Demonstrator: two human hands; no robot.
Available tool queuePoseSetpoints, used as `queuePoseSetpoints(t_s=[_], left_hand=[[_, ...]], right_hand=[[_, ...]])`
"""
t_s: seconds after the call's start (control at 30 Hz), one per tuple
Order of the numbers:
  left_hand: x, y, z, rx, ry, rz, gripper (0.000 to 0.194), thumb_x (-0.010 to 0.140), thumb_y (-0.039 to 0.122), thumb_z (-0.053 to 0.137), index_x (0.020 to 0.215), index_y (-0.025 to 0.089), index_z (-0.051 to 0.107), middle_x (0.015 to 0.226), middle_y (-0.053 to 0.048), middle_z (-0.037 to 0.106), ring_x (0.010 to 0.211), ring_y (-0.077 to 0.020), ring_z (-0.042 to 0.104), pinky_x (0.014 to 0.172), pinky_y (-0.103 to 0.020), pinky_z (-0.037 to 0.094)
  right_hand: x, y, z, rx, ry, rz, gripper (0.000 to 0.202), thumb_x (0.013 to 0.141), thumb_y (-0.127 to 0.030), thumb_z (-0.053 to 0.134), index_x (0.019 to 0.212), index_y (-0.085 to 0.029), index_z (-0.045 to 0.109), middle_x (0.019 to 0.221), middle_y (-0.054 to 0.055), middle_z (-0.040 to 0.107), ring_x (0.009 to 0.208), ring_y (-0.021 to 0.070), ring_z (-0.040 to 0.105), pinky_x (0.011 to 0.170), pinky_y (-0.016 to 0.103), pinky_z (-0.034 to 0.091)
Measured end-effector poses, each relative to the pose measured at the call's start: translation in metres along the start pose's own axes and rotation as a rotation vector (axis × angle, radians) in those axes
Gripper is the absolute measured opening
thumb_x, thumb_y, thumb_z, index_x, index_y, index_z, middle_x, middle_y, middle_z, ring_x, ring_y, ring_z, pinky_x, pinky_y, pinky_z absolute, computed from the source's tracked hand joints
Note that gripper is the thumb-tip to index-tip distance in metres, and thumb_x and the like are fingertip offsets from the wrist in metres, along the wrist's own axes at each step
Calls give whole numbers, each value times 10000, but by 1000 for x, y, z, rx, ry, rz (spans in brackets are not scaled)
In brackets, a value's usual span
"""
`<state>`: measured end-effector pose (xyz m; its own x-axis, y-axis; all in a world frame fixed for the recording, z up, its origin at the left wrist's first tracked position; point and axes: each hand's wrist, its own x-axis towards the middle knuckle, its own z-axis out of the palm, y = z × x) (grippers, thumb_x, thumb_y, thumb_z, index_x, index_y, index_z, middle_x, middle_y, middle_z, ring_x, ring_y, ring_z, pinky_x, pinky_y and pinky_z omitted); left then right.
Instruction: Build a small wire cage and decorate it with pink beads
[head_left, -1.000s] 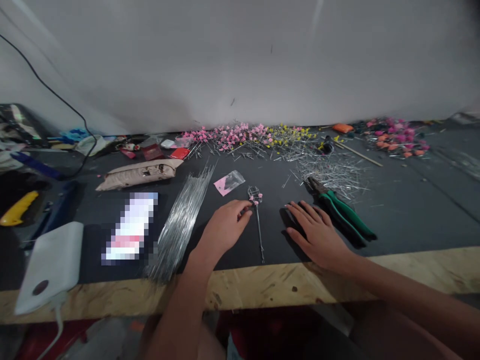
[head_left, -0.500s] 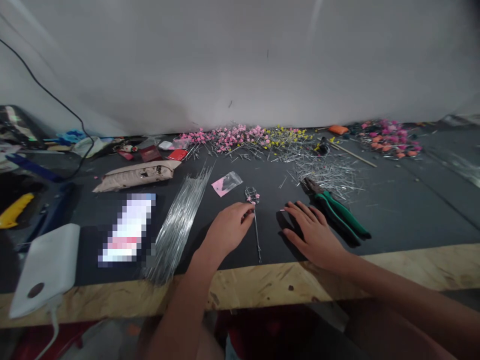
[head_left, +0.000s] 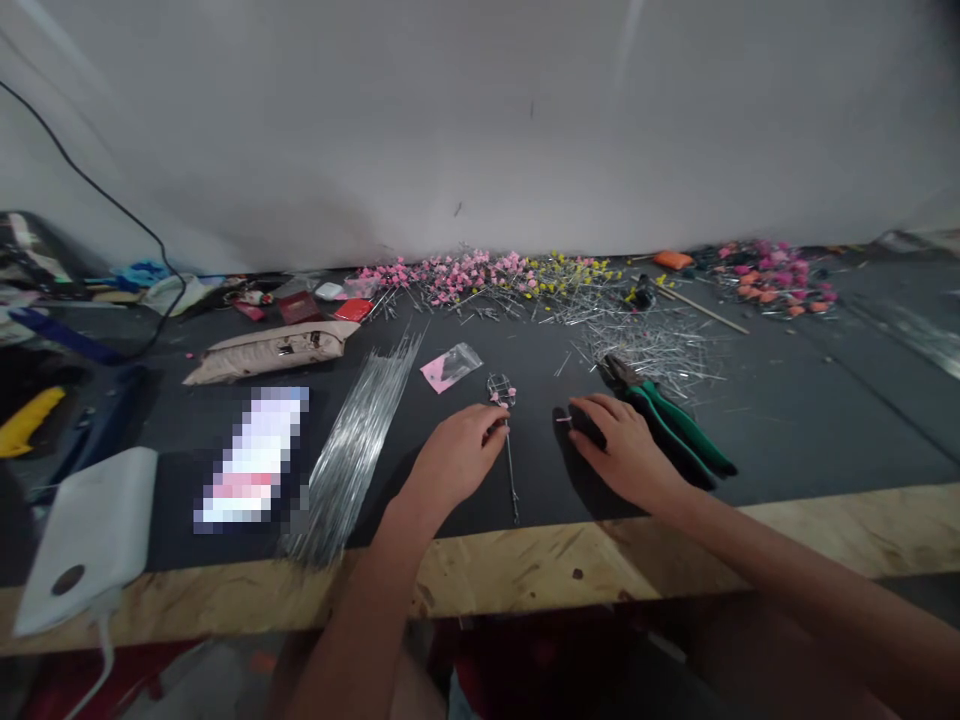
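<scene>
My left hand (head_left: 457, 455) rests on the dark tabletop with its fingers pinched on a wire stem (head_left: 511, 472). This stem lies toward the table's front edge and has a small looped wire head (head_left: 501, 388) with pink bits on it, just beyond my fingertips. To the right, my right hand (head_left: 628, 450) is low over the table with curled fingers, thumb and forefinger apart. A tiny pale piece (head_left: 563, 420) lies by those fingertips, too small to name. Green-handled pliers (head_left: 679, 430) lie just right of that hand.
A bundle of straight wires (head_left: 356, 440) and a small plastic bag (head_left: 451, 367) lie to the left. Beyond are pink flower stems (head_left: 480, 275), yellow ones (head_left: 574, 275) and loose wire pieces (head_left: 652, 345). A phone (head_left: 251, 455) and white power bank (head_left: 90, 540) sit farther left.
My right hand's spread fingers have curled in, with thumb and forefinger now nearer each other by the tiny pale piece. My left hand keeps its hold on the wire stem.
</scene>
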<state>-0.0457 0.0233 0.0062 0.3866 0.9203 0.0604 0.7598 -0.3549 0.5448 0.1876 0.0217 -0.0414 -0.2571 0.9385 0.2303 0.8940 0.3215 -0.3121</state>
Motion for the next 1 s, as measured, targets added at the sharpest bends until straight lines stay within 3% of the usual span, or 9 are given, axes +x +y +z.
queuePoseSetpoints(t_s=[0.23, 0.6, 0.83, 1.0], left_hand=[[0, -1, -1, -4, 25, -5, 247, 878, 239, 408, 1052, 222, 584, 1039, -43, 633, 948, -188, 581, 800, -314, 449], [1, 0, 2, -24, 14, 16, 247, 871, 242, 445, 1081, 215, 571, 1099, -53, 616, 966, -189, 581, 836, -334, 449], [4, 6, 8, -75, 32, 115, 269, 820, 241, 560, 1089, 232, 565, 1125, -29, 615, 1033, -174, 557, 904, -312, 424], [6, 6, 10, -61, 60, 182, 178, 827, 223, 545, 996, 226, 601, 1029, -15, 656, 971, -164, 585, 854, -312, 449]], right_hand=[[22, 9, -2, 68, -37, -55, 253, 848, -354, 470, 952, -249, 675, 1007, 69, 600, 974, 233, 536, 869, 394, 409], [22, -4, -2, 262, 1, -13, 170, 816, -310, 528, 842, -225, 673, 1035, 67, 599, 1030, 227, 522, 923, 411, 393], [25, -40, -20, 648, -166, 96, 151, 805, -311, 522, 789, -225, 645, 1067, 51, 596, 1010, 191, 561, 916, 367, 401], [26, -45, -19, 895, -290, 142, 134, 788, -312, 540, 770, -218, 634, 1062, 39, 593, 1000, 174, 559, 914, 338, 385]])
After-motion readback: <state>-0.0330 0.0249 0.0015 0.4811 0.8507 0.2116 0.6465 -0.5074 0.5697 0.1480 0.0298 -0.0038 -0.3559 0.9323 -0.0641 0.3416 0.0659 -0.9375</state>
